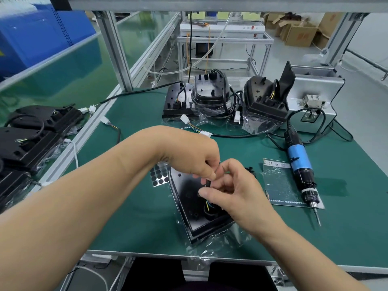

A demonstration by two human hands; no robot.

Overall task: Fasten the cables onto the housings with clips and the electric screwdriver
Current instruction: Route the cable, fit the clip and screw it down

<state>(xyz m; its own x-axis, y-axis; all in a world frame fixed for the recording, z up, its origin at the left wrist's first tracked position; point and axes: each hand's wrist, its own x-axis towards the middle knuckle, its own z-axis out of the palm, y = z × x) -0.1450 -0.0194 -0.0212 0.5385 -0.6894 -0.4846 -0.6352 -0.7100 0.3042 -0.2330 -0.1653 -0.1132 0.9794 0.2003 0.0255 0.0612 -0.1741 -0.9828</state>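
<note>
A black housing (189, 204) lies in clear plastic wrap on the green mat in front of me. A black cable with coloured wires (207, 203) rises from it. My left hand (199, 158) and my right hand (233, 190) meet just above the housing, and both pinch the black cable between fingers and thumb. Whether a clip sits between the fingers is hidden. The blue and black electric screwdriver (302, 166) lies to the right on the mat, tip toward me, with no hand on it.
Three more black housings (212, 91) with cables stand at the back of the mat. A grey screw feeder box (315, 95) is at back right. A sheet of black round pads (159, 174) lies left of the housing. Further housings (27, 133) are stacked at far left.
</note>
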